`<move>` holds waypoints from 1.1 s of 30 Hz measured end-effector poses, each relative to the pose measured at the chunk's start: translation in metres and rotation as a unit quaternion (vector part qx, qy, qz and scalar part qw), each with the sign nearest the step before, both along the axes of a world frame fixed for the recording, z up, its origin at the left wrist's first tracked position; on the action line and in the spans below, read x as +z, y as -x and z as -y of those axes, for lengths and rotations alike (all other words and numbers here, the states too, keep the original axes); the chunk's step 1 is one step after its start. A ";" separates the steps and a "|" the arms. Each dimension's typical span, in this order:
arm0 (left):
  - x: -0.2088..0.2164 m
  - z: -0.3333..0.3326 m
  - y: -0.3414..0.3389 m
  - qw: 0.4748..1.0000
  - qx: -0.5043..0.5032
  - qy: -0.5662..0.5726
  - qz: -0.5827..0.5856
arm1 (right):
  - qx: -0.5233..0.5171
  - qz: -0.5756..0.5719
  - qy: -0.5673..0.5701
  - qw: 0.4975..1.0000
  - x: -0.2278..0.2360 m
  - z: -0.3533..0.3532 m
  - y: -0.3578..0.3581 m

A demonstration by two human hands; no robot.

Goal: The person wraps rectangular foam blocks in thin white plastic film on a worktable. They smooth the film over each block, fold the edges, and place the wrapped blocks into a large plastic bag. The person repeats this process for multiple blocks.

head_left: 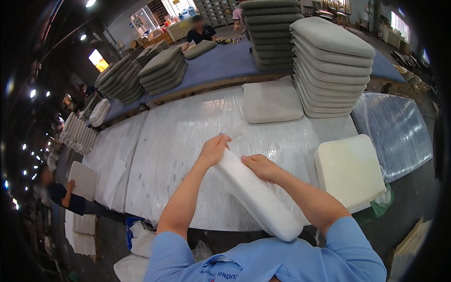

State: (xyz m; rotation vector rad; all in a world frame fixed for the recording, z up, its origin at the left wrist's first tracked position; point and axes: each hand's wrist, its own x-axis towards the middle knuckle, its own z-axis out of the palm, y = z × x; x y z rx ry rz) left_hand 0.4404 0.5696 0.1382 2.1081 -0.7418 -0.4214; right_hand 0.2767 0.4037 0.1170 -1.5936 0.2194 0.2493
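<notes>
A thick white cushion (257, 197) with rounded ends, covered in soft fluffy-looking wadding, stands on its narrow side in front of me. Its near end reaches my body, and it tilts away to the left over the plastic-covered table (181, 141). My left hand (215, 150) is closed on the far end, fingers pinching a thin, whitish edge there. On the right long side, near the far end, my right hand (260, 168) grips with the thumb on top; its other fingers are partly hidden.
A cream foam pad (350, 169) lies at the right. Beyond my hands are a flat grey-beige cushion (273, 101) and a tall stack of pale cushions (331, 70). Dark green cushions (162, 70) are piled on a blue table (225, 58), where another person (201, 33) works. A second person (66, 192) stands left.
</notes>
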 end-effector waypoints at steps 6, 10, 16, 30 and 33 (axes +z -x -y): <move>-0.001 -0.010 0.006 0.999 0.025 0.010 -0.022 | 0.116 0.045 0.277 0.953 0.053 -0.020 -0.024; -0.002 -0.005 0.000 0.996 0.045 0.026 -0.069 | 0.036 0.017 0.081 0.996 0.026 -0.019 -0.031; -0.009 -0.019 -0.004 0.982 0.054 0.067 -0.168 | 0.095 0.076 0.268 0.956 0.044 -0.030 -0.051; -0.004 -0.011 0.008 0.903 0.056 0.225 -0.361 | 0.023 0.047 0.176 0.983 0.034 -0.020 -0.078; -0.011 -0.022 0.004 0.919 0.087 0.217 -0.317 | 0.075 0.100 0.301 0.945 0.040 -0.032 -0.084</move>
